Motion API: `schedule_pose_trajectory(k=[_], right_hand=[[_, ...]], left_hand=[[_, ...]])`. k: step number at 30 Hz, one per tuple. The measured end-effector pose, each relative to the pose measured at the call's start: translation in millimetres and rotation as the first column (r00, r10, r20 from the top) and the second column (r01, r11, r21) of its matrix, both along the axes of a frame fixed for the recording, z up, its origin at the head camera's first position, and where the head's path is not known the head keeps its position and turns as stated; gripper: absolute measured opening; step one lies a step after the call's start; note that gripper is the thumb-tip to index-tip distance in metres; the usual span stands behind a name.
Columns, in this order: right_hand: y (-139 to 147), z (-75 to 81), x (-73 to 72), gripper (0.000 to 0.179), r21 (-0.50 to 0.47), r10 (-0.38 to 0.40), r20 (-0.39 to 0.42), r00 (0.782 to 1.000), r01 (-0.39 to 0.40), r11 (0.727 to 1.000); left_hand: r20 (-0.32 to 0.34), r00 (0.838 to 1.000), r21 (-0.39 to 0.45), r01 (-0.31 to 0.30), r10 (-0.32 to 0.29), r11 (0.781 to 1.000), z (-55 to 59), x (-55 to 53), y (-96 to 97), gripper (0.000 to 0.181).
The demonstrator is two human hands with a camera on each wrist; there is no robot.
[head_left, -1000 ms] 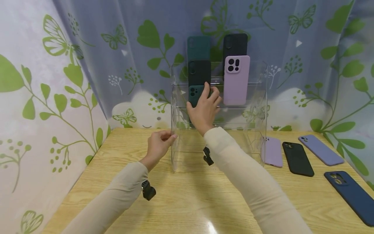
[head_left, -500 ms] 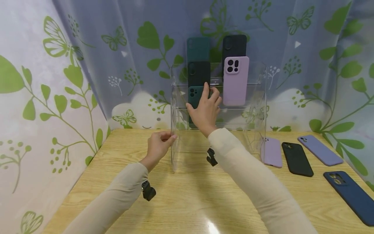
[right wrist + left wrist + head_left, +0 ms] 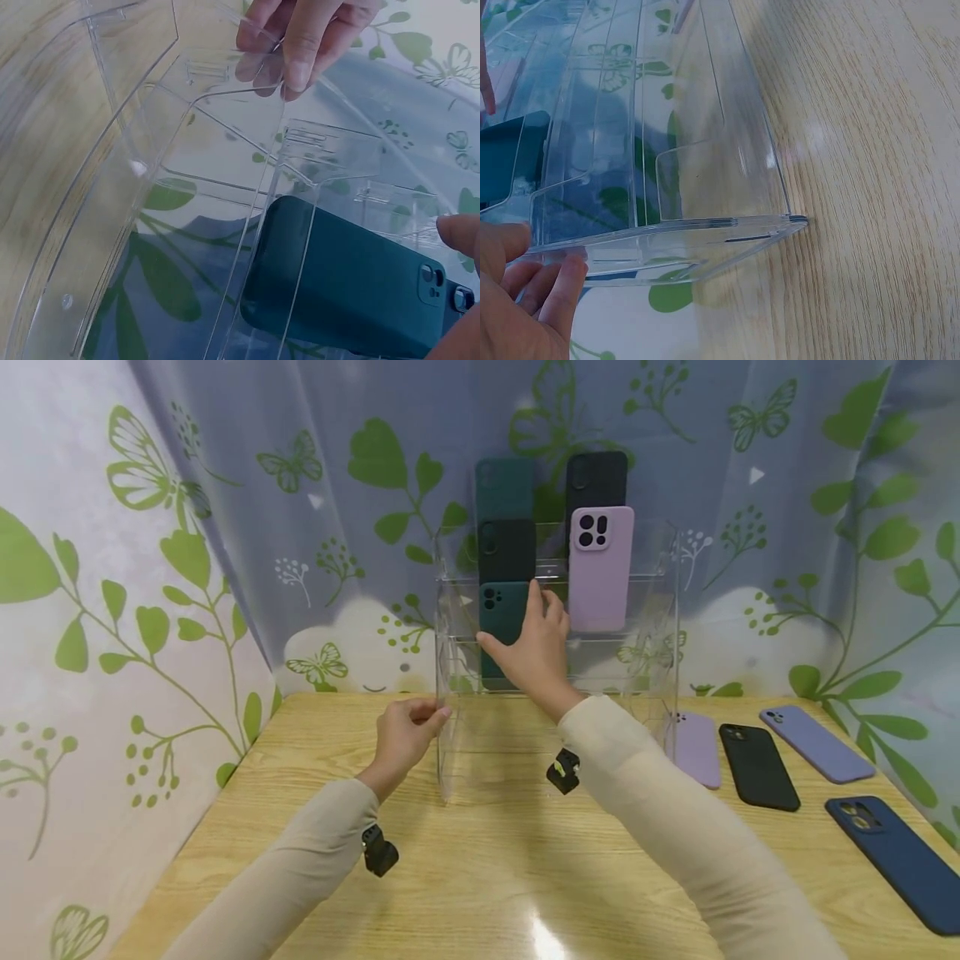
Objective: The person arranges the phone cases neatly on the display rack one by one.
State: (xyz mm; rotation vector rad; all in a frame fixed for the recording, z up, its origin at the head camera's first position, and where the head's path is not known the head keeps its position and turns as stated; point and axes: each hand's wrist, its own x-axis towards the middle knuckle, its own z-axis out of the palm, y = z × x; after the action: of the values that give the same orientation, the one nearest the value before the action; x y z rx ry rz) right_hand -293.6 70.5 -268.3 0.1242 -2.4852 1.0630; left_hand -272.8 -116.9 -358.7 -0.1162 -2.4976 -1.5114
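Note:
My left hand (image 3: 405, 735) pinches the left side panel of a clear acrylic stepped stand (image 3: 442, 760) between thumb and fingers. The right hand (image 3: 540, 643) spreads thumb and index finger across a teal phone case (image 3: 501, 610), which leans in the stand's lower left tier. In the right wrist view the thumb (image 3: 459, 234) lies just off the edge of the teal case (image 3: 345, 277). Behind this case, on higher tiers, stand a black case (image 3: 507, 550) and a dark green case (image 3: 504, 485). To the right a pink case (image 3: 602, 572) overlaps another black case (image 3: 596, 477).
On the wooden table (image 3: 480, 885), right of the stand, lie a lilac case (image 3: 697, 750), a black case (image 3: 759, 767), a periwinkle case (image 3: 817, 743) and a navy case (image 3: 900, 864). A leaf-print curtain (image 3: 360, 527) hangs behind.
My right hand has shifted slightly right and its wrist has swung right, so more of the teal case shows. The left hand keeps its hold on the stand.

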Motion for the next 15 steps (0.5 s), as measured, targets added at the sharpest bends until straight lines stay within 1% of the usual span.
schedule_pose_trajectory(k=[5,8,15], right_hand=[[9.7,0.2,10.2,0.095,-0.027,0.052,0.037,0.998,-0.051,0.998],[16.9,-1.2,16.7,0.094,-0.035,0.069,0.054,0.996,-0.067,0.997],[38.2,-5.1,31.9,0.094,-0.027,0.077,0.077,0.994,-0.075,0.997]], left_hand=[[0.007,1.0,-0.012,0.002,-0.002,1.0,0.1,1.5,-0.3,0.027],[0.015,1.0,-0.025,0.004,-0.003,1.0,0.9,2.8,-0.5,0.028],[0.016,1.0,-0.044,0.002,-0.002,0.999,2.1,2.3,-1.6,0.027]])
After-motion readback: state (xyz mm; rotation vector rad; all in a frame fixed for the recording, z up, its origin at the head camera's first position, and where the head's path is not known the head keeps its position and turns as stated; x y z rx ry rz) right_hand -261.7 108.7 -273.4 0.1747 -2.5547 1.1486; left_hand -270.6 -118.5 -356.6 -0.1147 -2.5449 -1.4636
